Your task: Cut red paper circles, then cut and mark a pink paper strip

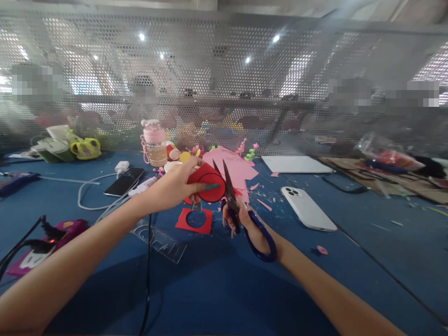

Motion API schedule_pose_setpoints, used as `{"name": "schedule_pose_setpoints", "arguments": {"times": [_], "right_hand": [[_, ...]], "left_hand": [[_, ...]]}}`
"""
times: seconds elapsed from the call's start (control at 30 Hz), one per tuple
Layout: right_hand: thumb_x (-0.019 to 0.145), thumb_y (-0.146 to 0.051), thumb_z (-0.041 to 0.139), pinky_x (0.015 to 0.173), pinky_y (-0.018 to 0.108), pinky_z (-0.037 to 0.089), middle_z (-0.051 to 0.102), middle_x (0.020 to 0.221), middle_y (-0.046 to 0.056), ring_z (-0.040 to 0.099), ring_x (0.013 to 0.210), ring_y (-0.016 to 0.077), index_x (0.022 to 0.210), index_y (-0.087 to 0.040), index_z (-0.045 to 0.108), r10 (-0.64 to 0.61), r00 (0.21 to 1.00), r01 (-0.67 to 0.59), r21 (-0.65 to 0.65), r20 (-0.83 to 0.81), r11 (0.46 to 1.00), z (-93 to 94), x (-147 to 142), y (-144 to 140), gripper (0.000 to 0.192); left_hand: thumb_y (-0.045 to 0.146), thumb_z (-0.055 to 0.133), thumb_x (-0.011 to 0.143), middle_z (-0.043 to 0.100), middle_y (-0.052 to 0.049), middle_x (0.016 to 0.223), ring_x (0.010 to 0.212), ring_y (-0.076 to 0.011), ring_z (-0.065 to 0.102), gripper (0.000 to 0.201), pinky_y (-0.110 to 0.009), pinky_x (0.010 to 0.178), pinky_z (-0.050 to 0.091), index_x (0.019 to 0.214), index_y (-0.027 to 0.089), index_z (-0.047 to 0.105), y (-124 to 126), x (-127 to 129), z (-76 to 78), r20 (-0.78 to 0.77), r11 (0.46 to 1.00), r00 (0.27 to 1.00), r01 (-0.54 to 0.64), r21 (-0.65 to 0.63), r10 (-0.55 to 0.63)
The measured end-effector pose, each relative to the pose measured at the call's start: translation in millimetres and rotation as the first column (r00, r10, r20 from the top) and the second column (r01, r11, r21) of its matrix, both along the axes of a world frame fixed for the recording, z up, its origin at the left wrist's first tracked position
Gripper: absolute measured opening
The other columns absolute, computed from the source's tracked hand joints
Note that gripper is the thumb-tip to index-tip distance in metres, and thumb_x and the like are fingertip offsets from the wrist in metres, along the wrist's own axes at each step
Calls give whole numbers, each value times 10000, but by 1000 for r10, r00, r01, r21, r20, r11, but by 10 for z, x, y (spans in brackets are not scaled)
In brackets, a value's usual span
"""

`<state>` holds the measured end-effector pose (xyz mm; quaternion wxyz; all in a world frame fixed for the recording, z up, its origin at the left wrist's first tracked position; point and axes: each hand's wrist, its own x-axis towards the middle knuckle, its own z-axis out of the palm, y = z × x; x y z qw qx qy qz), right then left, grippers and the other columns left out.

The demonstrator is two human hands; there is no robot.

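My left hand [182,183] pinches a piece of red paper [210,176] with a black circle drawn on it, thumb on top. My right hand [245,217] grips a pair of scissors [259,236] with dark blue handles. Their dark blades are parted and point up and away, at the right edge of the red paper. Below on the table lies a red paper offcut [203,221] with a round hole cut through it. A clear plastic stencil ruler [164,245] is just left of that offcut. Pink paper sheets [233,161] lie behind my hands.
A pink bottle [154,142] stands at the back left. A white phone [308,208] lies to the right, a dark phone [125,182] to the left. Cables run from a purple power strip [52,245]. A perforated metal screen [224,84] closes off the table's far side.
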<state>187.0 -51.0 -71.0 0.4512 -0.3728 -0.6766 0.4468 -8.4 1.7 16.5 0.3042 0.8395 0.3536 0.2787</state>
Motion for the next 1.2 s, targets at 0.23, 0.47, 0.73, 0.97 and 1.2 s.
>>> {"name": "schedule_pose_setpoints", "arguments": {"times": [0.23,0.47,0.73,0.97,1.2], "right_hand": [[749,-809,309,446,262,395,455,600,-19,424,496,118,701,-217,445,-17,999,16,8,51,1000,50,-2,-19,609],[735,-817,324,447,264,406,449,586,-20,420,480,113,693,-214,455,-18,997,16,23,79,1000,38,22,-5,618],[743,-813,312,448,260,410,423,557,-30,428,474,111,677,-213,454,-33,994,31,25,106,999,44,23,-11,620],[731,-828,291,388,247,395,385,522,-51,381,406,90,652,-221,414,-41,990,37,32,133,999,22,30,-5,624],[743,-818,283,363,247,382,371,516,-59,379,382,88,641,-233,378,-96,981,92,31,167,995,74,18,-48,602]], "left_hand": [[257,594,826,655,-18,812,588,-125,616,231,-227,493,458,947,202,406,6,-6,-28,8,996,999,49,-69,-48],[289,602,829,655,-36,824,636,-142,613,276,-246,527,458,1019,183,432,30,-16,-39,-36,1000,999,20,22,-19],[291,598,822,651,-45,851,683,-153,601,223,-265,566,457,953,182,455,9,-15,-24,-38,999,999,7,32,-6],[258,605,809,653,-54,859,635,-140,599,216,-256,539,455,938,174,452,5,11,-27,0,1000,1000,12,-6,-12],[251,588,814,657,-59,881,589,-128,613,242,-243,499,468,969,178,416,-13,14,-21,36,995,999,31,-90,-28]]}}
